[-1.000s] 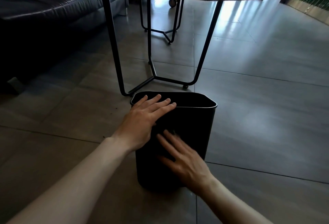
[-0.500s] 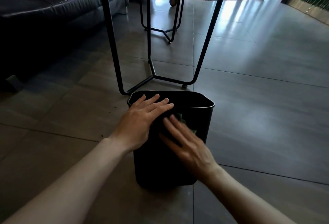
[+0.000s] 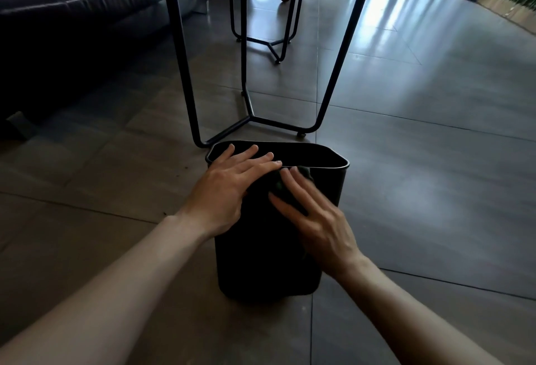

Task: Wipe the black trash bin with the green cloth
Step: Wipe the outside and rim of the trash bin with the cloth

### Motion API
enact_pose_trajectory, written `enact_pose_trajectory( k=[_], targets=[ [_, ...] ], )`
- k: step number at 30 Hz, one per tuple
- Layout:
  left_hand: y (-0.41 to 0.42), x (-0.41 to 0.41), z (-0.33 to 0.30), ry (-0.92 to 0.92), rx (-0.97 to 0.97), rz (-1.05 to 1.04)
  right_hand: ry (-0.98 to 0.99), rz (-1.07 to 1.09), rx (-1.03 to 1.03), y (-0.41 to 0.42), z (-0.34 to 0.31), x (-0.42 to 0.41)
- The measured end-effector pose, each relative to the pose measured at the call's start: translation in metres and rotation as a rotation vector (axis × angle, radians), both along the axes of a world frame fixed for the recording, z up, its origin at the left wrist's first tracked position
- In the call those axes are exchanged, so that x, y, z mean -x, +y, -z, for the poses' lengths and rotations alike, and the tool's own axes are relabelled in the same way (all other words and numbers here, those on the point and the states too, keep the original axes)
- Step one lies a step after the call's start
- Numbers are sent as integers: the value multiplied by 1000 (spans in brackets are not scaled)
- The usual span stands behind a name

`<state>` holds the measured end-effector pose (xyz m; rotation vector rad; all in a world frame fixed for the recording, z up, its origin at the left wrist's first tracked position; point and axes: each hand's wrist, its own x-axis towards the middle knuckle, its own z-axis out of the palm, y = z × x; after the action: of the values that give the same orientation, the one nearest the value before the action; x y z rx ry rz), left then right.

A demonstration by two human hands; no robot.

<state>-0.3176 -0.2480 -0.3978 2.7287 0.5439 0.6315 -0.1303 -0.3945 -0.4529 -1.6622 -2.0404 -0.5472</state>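
Head view shows your left hand point(image 3: 229, 187) spread flat on the near left corner of the bin point(image 3: 327, 190), fingers over the rim; hold it there so the light plastic tub can't skid on the smooth tile floor point(image 3: 420, 161). The bin stands just before the metal table legs point(image 3: 249, 116). Your right hand point(image 3: 314, 219), fingers spread, presses the soft, crumpled green cloth point(image 3: 293, 180) against the near wall just under the rim. Wipe with a flat palm in overlapping strokes, following the rounded corners.
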Motion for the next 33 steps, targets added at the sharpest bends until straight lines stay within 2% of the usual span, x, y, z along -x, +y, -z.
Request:
enact_pose_trajectory(
  k=[5, 8, 10, 14, 17, 19, 23, 25, 27, 33],
  targets=[
    [-1, 2, 1, 7, 19, 21, -215, -238, 209, -35, 50, 22],
    [-3, 4, 1, 7, 17, 23, -294, -305, 293, -52, 52, 16],
    [-2, 6, 1, 11, 28, 31, -207, -237, 216, -46, 34, 4],
    [-1, 4, 1, 17, 26, 19, 99, 76, -49, -21, -17, -18],
    [-2, 2, 0, 16, 33, 6, 162, 171, -121, -9, -18, -3],
    [-1, 4, 0, 11, 43, -7, 83, 93, -52, -14, 3, 13],
    [4, 17, -2, -10, 63, -43, -192, -178, 237, -43, 49, 36],
    [5, 25, -3, -16, 79, -59, -240, -239, 306, -54, 52, 34],
    [6, 32, -3, -17, 92, -72, -189, -211, 258, -51, 40, 26],
    [10, 50, -4, -47, 161, -120, 91, 70, -111, 4, -34, 8]
  ],
)
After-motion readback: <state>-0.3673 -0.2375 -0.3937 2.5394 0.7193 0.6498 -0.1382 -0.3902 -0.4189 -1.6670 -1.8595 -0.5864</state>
